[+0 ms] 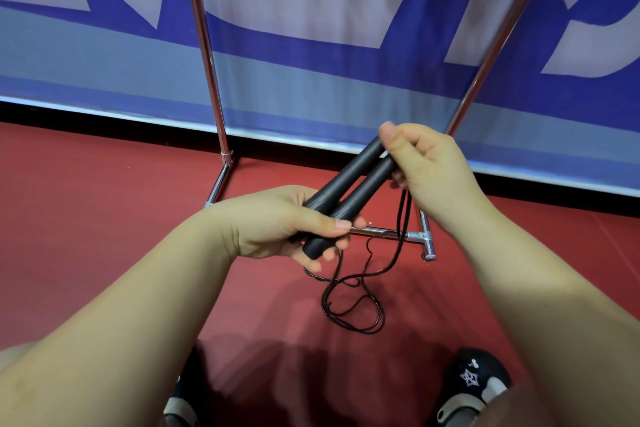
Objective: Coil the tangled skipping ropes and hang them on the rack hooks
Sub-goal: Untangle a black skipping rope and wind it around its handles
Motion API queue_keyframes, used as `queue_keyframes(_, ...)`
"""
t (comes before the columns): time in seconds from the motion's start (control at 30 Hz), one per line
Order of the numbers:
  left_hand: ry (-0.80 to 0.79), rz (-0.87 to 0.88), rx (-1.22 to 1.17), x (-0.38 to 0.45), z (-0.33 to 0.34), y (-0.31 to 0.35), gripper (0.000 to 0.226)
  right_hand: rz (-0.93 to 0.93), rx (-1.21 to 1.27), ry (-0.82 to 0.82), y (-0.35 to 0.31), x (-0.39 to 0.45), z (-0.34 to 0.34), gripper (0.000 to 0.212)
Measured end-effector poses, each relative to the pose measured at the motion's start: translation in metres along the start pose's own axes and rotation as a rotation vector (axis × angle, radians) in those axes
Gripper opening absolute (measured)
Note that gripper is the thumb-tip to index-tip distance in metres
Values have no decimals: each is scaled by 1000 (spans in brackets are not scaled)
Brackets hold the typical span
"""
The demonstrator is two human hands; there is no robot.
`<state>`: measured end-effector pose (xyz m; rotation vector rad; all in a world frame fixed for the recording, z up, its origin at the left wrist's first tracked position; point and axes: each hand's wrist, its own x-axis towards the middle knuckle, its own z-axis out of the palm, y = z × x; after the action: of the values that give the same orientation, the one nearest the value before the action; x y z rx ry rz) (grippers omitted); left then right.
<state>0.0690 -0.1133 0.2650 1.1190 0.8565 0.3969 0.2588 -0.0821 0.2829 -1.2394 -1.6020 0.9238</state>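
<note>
Skipping rope handles (349,192): two black ones, side by side and touching, tilted up to the right. My left hand (277,222) grips their lower ends, thumb over the top. My right hand (424,163) pinches the upper ends, thumb on the tip. Thin black cord (349,302) hangs from both ends and lies in loose loops on the red floor (104,218). Chrome rack (207,55) base stands just behind, in front of the blue banner (311,80). Shoes (474,385) at bottom edge.
</note>
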Motion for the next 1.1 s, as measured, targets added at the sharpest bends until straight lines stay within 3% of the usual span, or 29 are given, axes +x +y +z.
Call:
queue_keyframes(0.13, 190, 124, -159, 0, -2, 6, 22, 204, 58, -113, 8, 3, 1, 50)
queue_keyframes(0.23, 402, 257, -376, -2, -13, 15, 25, 214, -71, -246, 16, -1, 6, 44)
queue_keyframes(0.33, 529, 266, -412, -2, -19, 13, 16, 212, -58, -309, 15, -5, 15, 40)
queue_keyframes(0.53, 498, 250, -535, 1, -13, 13, 16, 315, 156, -481, 5, -12, 32, 40)
queue_keyframes(0.73, 325, 176, -728, 0, -7, 15, 29, 329, 99, -603, 10, -19, 44, 38)
queue_keyframes(0.9, 279, 140, -740, -4, -9, 14, 37, 318, 55, -645, 7, -19, 43, 37)
queue_keyframes(1.0, 339, 190, -667, -4, -9, 15, 31, 326, 36, -630, 6, -18, 41, 40)
queue_keyframes(1.1, 527, 254, -451, -5, -16, 15, 16, 357, -75, -647, 7, -15, 35, 42)
